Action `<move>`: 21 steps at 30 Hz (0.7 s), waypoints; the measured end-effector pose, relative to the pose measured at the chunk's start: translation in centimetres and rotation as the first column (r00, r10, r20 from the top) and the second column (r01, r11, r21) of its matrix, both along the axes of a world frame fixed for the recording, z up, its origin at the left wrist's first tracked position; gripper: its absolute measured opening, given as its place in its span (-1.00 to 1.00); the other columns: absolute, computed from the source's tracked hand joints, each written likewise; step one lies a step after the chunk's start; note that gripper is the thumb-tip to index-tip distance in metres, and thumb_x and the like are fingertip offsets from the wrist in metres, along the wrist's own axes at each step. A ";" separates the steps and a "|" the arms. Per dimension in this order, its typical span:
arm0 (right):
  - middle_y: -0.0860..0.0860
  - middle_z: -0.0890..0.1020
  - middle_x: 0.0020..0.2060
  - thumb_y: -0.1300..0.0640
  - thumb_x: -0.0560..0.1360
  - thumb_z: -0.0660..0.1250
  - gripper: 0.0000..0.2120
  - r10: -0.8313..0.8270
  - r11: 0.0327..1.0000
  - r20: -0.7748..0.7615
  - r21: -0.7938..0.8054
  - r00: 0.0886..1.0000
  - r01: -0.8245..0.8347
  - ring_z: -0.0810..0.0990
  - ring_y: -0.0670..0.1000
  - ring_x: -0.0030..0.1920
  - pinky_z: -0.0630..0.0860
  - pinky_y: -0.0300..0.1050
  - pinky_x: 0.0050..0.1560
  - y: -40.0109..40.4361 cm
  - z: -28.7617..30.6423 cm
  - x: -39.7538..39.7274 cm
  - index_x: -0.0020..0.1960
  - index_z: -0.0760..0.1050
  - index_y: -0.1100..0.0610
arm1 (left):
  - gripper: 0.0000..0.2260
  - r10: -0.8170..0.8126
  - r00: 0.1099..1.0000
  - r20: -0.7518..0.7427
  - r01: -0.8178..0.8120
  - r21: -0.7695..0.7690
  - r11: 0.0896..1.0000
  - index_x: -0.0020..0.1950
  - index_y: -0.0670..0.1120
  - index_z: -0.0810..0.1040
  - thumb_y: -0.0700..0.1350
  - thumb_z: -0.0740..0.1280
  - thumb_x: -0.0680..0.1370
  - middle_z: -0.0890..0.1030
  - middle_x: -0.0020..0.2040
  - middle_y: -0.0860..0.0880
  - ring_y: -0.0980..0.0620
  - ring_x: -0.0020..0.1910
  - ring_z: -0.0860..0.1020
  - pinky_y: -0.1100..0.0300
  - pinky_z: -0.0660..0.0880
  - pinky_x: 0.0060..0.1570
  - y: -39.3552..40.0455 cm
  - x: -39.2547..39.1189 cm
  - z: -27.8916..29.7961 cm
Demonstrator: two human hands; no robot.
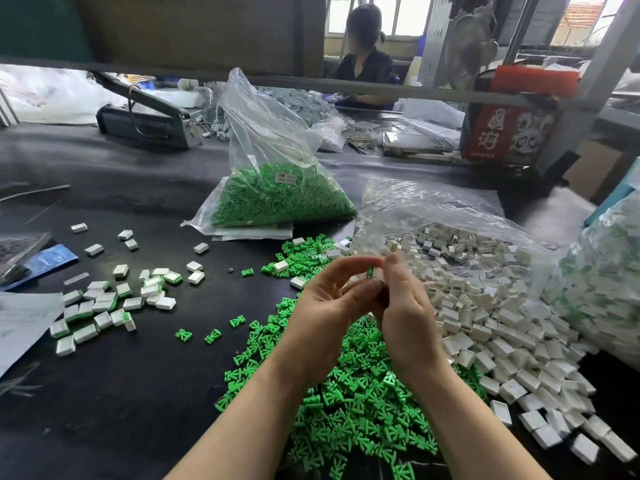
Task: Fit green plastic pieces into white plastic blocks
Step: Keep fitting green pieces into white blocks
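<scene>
Both my hands meet above the black table. My left hand [325, 306] pinches a green piece [370, 271] between its fingertips. My right hand [403, 306] grips a white block [378, 274] that touches the green piece. A heap of loose green pieces [349, 403] lies under my forearms. Loose white blocks [491, 323] spill out to the right. Several blocks with green fitted in them [104, 306] lie scattered at the left.
A clear bag of green pieces [277, 192] stands behind the heaps. A clear bag [433, 209] opens over the white blocks. A bag of fitted blocks [602, 282] sits at far right. A person sits across the table. A red box [505, 129] stands back right.
</scene>
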State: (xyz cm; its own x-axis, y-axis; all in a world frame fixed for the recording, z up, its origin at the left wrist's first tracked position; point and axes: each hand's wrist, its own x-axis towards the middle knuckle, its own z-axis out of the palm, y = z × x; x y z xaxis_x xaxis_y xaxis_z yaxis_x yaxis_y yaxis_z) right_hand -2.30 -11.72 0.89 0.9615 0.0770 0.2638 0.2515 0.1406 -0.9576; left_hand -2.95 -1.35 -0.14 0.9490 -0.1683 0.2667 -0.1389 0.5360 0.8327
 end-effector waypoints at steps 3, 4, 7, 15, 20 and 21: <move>-0.01 0.55 -0.30 0.00 0.54 0.09 -0.69 0.022 1.000 0.030 -0.002 0.999 -0.022 0.52 -0.04 -0.23 0.49 -0.17 -0.24 0.0 0.2 -0.1 -0.15 0.55 0.10 | -0.78 -0.006 1.000 -0.022 0.005 -0.046 0.999 0.12 -0.04 0.67 -0.15 0.41 0.48 0.68 -0.09 -0.03 0.04 -0.12 0.61 0.15 0.57 -0.04 0.3 0.1 0.1; -0.02 0.56 -0.29 0.03 0.54 0.11 -0.72 0.038 0.999 0.043 -0.001 0.998 -0.038 0.53 -0.05 -0.23 0.49 -0.20 -0.25 -0.1 0.2 -0.1 -0.13 0.55 0.10 | -0.77 0.001 0.999 -0.035 -0.003 -0.060 0.998 0.11 -0.03 0.68 -0.14 0.42 0.47 0.68 -0.07 -0.06 0.02 -0.09 0.61 0.14 0.57 -0.01 0.4 0.1 0.1; -0.05 0.55 -0.32 0.06 0.54 0.15 -0.78 0.067 0.998 0.073 -0.015 0.995 -0.067 0.51 -0.05 -0.24 0.46 -0.17 -0.26 -0.2 0.4 -0.2 -0.12 0.54 0.12 | -0.73 0.043 0.996 -0.072 -0.049 -0.079 0.996 0.11 -0.06 0.69 -0.11 0.45 0.42 0.64 0.04 -0.16 -0.14 0.06 0.52 0.02 0.49 0.10 0.5 0.2 0.1; -0.03 0.53 -0.40 0.06 0.55 0.29 -0.72 0.079 0.997 0.187 -0.032 0.979 -0.074 0.48 -0.13 -0.36 0.39 -0.34 -0.36 -0.6 0.5 -0.1 -0.13 0.49 0.31 | -0.80 0.166 0.985 -0.054 -0.166 -0.007 0.986 0.00 -0.10 0.71 -0.08 0.46 0.41 0.69 -0.12 -0.08 0.02 -0.11 0.62 0.15 0.56 -0.07 1.4 0.3 0.8; 0.15 0.51 -0.39 0.09 0.55 0.31 -0.80 -0.018 0.985 0.255 -0.162 0.967 0.061 0.43 0.01 -0.38 0.36 -0.14 -0.38 -0.5 0.2 -0.2 -0.14 0.54 0.21 | -0.83 0.247 0.969 -0.009 -0.245 0.091 0.965 -0.06 -0.11 0.73 -0.14 0.43 0.39 0.71 -0.15 -0.08 0.07 -0.20 0.60 0.26 0.54 -0.15 2.3 0.4 0.9; 0.09 0.52 -0.39 0.10 0.56 0.32 -0.83 -0.042 0.974 0.285 -0.204 0.958 0.104 0.44 -0.01 -0.40 0.36 -0.11 -0.39 -0.5 0.1 -0.1 -0.14 0.55 0.17 | -0.84 0.257 0.966 0.002 -0.256 0.097 0.962 -0.07 -0.10 0.74 -0.15 0.44 0.38 0.71 -0.15 -0.09 0.06 -0.19 0.60 0.26 0.54 -0.15 2.4 0.4 1.0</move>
State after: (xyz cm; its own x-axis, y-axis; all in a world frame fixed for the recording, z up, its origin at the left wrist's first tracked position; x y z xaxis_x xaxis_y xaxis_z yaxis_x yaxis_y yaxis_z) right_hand -2.43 -12.17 0.98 0.8580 0.0934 0.5051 0.5125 -0.0887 -0.8541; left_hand -2.56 1.04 0.89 0.9663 0.0568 0.2512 -0.2525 0.4008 0.8807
